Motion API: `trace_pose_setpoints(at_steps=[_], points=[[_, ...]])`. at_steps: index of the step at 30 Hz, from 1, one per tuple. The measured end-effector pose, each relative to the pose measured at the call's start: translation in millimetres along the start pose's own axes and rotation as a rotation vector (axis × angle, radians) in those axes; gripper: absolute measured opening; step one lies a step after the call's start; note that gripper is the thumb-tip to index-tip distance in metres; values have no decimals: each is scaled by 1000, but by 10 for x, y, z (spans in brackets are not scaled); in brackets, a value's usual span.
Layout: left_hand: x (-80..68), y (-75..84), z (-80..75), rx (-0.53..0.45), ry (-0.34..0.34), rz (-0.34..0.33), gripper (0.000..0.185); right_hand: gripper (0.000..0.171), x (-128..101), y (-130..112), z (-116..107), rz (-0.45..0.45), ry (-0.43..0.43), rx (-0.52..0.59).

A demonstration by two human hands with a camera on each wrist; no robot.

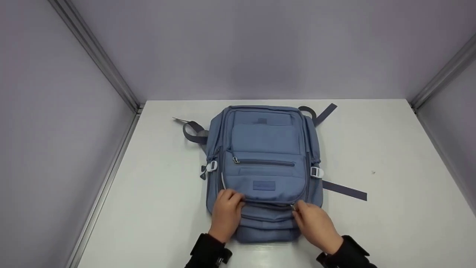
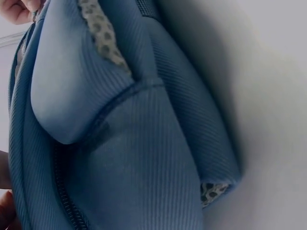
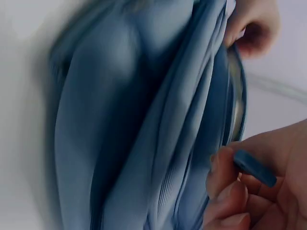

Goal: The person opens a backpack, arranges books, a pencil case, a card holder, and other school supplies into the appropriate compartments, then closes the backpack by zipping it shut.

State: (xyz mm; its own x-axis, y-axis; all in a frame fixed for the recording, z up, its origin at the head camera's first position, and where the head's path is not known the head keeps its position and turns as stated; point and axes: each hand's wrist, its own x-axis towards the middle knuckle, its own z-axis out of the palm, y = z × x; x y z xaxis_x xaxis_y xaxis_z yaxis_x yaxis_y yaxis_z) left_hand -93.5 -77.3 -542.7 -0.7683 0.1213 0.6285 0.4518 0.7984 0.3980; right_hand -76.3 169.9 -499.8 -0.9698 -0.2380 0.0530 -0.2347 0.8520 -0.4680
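Note:
A blue backpack (image 1: 264, 163) lies flat on the white table (image 1: 386, 156), front pocket up, its top towards me. My left hand (image 1: 227, 212) grips the fabric at the near left edge of the front pocket. My right hand (image 1: 314, 223) pinches a blue zipper pull (image 3: 254, 167) at the near right of that pocket; the zipper (image 3: 235, 105) gapes a little beside it. The left wrist view shows the backpack's ribbed blue fabric (image 2: 124, 143) up close, with a patterned lining (image 2: 103, 33) at its seams.
Grey straps (image 1: 344, 190) trail from the backpack to the right and the back left (image 1: 193, 132). White buckles (image 1: 316, 172) sit on both sides. Lilac walls with metal corner rails (image 1: 96, 56) enclose the table on three sides.

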Motion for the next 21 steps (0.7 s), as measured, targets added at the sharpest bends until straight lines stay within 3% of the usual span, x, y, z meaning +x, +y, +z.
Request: trace_pose_setpoints(at_steps=[5,13,21], points=[[-19,-11,4,-12,-5,-1,25,16,-43,-252,173,-74,36,53],[-28,-28,0,-49,0,4,24,11,46,-569,346,-111,-4,140],[-50,-10,-30,-46,-25,-15,22,8,182,-649,413,-131,-55,213]])
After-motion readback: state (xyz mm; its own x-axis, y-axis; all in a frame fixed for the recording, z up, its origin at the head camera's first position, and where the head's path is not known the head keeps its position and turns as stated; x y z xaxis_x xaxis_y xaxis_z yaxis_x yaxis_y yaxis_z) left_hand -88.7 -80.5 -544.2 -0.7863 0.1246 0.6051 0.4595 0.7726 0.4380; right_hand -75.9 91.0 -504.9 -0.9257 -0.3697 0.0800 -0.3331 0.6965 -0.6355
